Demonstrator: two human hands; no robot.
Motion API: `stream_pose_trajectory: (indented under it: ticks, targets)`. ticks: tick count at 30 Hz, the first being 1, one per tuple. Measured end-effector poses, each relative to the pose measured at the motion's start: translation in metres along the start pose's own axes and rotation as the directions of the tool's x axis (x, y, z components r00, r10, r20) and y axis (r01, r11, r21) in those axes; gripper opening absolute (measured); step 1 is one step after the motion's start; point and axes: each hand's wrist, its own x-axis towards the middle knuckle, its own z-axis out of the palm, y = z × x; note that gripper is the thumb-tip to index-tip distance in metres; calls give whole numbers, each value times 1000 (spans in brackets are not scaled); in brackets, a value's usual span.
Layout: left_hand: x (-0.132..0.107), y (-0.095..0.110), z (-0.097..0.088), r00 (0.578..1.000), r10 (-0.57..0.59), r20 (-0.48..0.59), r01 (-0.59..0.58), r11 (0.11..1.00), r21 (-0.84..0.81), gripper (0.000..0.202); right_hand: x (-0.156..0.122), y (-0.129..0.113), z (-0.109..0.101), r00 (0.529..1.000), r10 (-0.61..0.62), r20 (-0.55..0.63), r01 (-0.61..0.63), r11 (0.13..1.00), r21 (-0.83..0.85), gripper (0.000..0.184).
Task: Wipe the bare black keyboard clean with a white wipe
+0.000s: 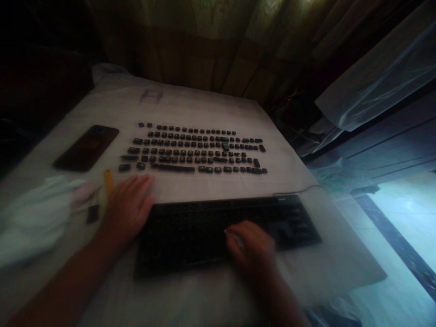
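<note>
Black keyboard (204, 236), dim beneath blurry right hand (250, 247)

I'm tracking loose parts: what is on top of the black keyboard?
The right hand rests on the keyboard, something pale at its fingertips; the left hand touches its left edge. What lies under the hands is hidden.

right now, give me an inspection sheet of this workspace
surface: white cloth over the table
job's things: black keyboard at the near edge; loose keycaps laid in rows behind it
clutter: phone, yellow tool, white rag at left
hands: left hand flat at keyboard's left end; right hand curled on the keyboard, blurred
cables: thin cable from keyboard's back right
surroundings: curtain behind; dim room
</note>
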Motion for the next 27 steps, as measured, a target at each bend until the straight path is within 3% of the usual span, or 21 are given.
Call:
stream_pose_trajectory:
  ticks: [5,9,12,17,23,27]
  targets:
    - [0,2,0,1000,-14,-2,14,1000,1,59,1,1,-4,999,33,-32,-29,991,128,18]
    - [1,1,-1,1000,-18,1,18,1000,4,59,0,8,-14,949,269,-167,-223,942,252,13]
    - [2,1,-2,1000,-26,13,26,1000,-1,60,3,12,-26,915,350,-200,-289,916,279,13]
    - [3,2,-5,999,-26,25,26,1000,-7,60,12,11,-39,960,236,-153,-202,956,211,14]
    - [3,3,-5,999,-32,32,32,999,-14,60,12,8,-29,997,50,-66,-40,987,153,16]
    - [3,3,-6,999,-32,36,33,999,-18,63,9,9,-24,999,-4,-35,8,993,115,17]
